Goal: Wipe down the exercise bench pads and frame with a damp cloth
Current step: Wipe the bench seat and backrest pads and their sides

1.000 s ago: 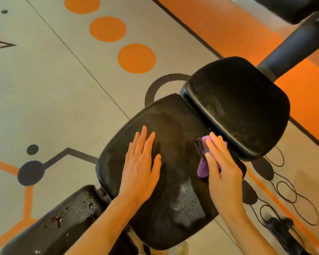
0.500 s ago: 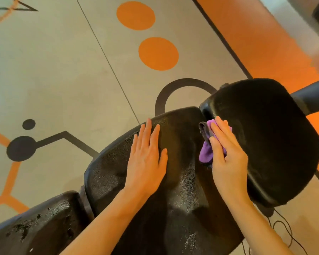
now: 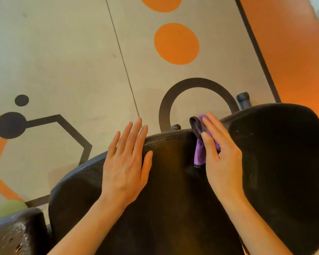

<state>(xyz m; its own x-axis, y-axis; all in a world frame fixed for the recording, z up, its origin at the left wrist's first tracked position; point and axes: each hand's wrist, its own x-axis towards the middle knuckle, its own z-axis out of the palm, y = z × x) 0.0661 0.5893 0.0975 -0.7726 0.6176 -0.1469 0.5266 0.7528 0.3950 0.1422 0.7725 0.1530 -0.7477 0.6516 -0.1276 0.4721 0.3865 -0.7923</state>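
Between two black pads point(image 3: 173, 181), right hand point(image 3: 223, 159) pressing purple cloth point(image 3: 199, 153)

The right hand point(image 3: 223, 153) covers most of the purple cloth point(image 3: 199, 153); the bench pads point(image 3: 173, 190) run off the frame's lower and right edges.

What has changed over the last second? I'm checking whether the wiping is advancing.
The right hand has slid the purple cloth along the seam between the middle pad and the right pad, toward their far edge. The left hand stays flat on the middle pad; nothing was released.
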